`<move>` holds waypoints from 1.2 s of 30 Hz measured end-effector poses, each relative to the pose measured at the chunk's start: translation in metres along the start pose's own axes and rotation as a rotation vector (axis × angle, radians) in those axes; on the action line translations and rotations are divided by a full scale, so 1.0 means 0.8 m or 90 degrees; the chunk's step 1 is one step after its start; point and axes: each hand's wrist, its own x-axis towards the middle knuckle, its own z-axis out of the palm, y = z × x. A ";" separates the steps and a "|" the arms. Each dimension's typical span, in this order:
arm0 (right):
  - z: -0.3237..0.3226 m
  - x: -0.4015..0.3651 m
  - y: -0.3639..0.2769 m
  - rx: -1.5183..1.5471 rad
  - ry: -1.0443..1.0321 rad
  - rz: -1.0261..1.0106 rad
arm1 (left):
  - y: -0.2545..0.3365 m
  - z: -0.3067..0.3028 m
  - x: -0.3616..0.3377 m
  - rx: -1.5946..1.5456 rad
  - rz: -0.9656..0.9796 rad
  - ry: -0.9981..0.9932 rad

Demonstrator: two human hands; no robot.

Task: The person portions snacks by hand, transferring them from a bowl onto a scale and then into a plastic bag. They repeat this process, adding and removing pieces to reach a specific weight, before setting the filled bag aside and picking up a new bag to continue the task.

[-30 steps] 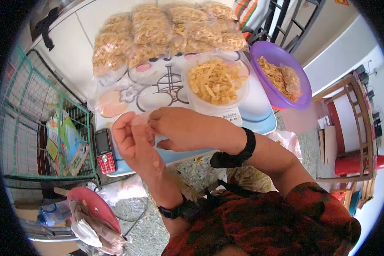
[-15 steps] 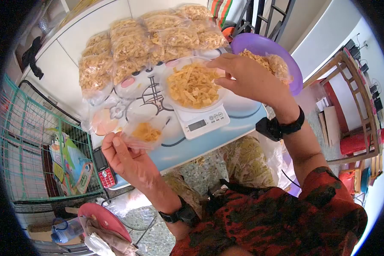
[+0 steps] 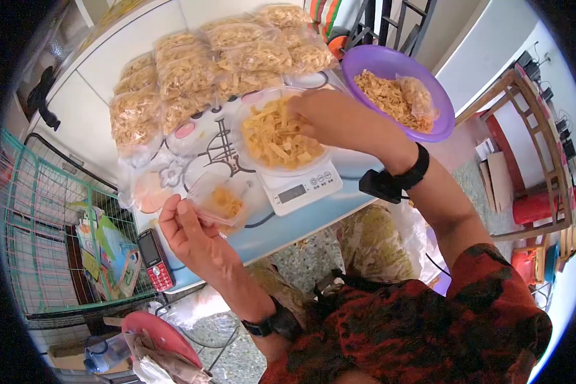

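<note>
My left hand [image 3: 195, 238] pinches the edge of a small clear plastic bag [image 3: 223, 200] with some yellow strips inside, low over the table's front left part. A clear bowl [image 3: 240, 142] full of yellow dried strips [image 3: 274, 137] rests on a white digital scale [image 3: 301, 190]. My right hand [image 3: 326, 118] reaches into the right side of the bowl, fingers bent down among the strips; the fingertips and anything between them are hidden.
Stacked filled bags [image 3: 185, 67] line the table's back. A purple basin [image 3: 438, 96] with more strips stands at the back right. A red phone [image 3: 159, 272] lies at the left edge, beside a green wire cage [image 3: 45, 243]. A pink stool [image 3: 166, 336] is below.
My right hand has moved left and down into the strips, and its fingers have gone from spread to bent. My left hand still holds the bag. The view has shifted slightly.
</note>
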 end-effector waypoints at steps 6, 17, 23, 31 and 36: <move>-0.033 -0.017 0.005 0.141 0.113 -0.025 | 0.007 -0.001 -0.001 0.009 -0.011 0.004; -0.064 -0.018 -0.002 0.512 0.120 0.065 | 0.007 -0.002 0.001 -0.022 -0.003 0.020; -0.033 -0.009 0.004 0.443 -0.003 0.103 | 0.009 -0.004 0.000 -0.017 -0.009 0.002; -0.038 -0.024 -0.015 0.162 0.039 -0.021 | 0.007 -0.007 0.002 -0.021 -0.007 -0.002; -0.021 -0.026 -0.020 0.082 0.066 -0.138 | 0.006 -0.001 0.002 -0.020 -0.003 0.026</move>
